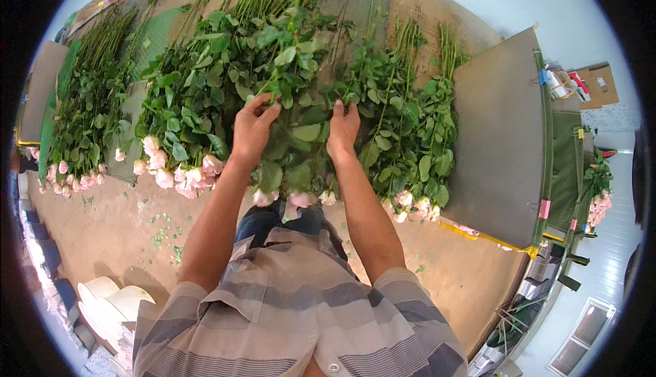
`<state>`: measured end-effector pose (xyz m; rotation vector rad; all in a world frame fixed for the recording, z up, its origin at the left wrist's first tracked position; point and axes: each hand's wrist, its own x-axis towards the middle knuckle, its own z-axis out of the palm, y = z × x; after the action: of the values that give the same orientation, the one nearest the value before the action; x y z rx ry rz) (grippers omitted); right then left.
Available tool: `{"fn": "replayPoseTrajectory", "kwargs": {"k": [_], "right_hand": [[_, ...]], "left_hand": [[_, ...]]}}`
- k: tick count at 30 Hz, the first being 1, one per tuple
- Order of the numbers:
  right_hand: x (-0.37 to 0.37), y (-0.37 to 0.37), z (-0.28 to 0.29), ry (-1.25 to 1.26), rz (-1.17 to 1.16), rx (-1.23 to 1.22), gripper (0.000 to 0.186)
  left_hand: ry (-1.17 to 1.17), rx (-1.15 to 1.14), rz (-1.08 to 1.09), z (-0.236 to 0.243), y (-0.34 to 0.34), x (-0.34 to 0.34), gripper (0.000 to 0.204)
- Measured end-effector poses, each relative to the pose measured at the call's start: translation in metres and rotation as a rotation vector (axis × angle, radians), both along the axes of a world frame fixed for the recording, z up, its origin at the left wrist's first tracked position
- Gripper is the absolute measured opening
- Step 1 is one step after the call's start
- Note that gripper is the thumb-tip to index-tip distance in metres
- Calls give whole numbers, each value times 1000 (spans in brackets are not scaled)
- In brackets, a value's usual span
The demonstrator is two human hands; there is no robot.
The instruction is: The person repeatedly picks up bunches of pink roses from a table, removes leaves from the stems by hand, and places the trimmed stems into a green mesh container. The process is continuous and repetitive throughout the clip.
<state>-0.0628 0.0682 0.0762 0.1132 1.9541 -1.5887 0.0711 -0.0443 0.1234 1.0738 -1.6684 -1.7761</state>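
Between the thumb and forefinger of the bare left hand (pixel 256 128), a thin, green, leafy rose stem (pixel 278 87) is being pinched near the centre of the frame, with the thumb pressing from the right side and the remaining fingers being kept curled behind. The stem's long axis is running roughly up and down the frame, leaning a little toward the upper right above the fingertips; below them it is being lost among leaves, so which bloom belongs to it cannot be told. The left hand is therefore lying nearer, in contact, while the bare right hand (pixel 344 128) is being held at the same height, just to the right of the stem and apart from it. Its thumb and forefinger are being held upward with a narrow gap between their tips, and whether a leaf is being gripped there cannot be told. Between the wrists, broad dark-green leaves (pixel 307 133) are spreading, and below them round, pale-pink rose heads (pixel 302 199) are hanging toward the body. Further out, a thick heap of leafy, pink-headed roses (pixel 198 93) is lying just left of the left hand, and a smaller bunch of green-stemmed, pale-pink roses (pixel 413 121) is lying right of the right hand, their stems being pointed toward the upper edge, before a flat grey panel (pixel 495 138).
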Motion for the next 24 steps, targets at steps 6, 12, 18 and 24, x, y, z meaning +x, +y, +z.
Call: {"fn": "replayPoseTrajectory", "kwargs": {"k": [6, 12, 18, 24], "right_hand": [[0, -6, -32, 122, 188, 238, 60], [-2, 2, -38, 200, 361, 342, 56], [14, 5, -19, 398, 490, 508, 47], [2, 3, -39, 396, 388, 366, 37]], "left_hand": [[-180, -41, -80, -78, 14, -40, 42], [-557, -184, -248, -82, 32, -50, 45], [-578, -433, -214, -91, 32, -34, 42], [-519, -443, -223, -82, 27, -28, 37]]}}
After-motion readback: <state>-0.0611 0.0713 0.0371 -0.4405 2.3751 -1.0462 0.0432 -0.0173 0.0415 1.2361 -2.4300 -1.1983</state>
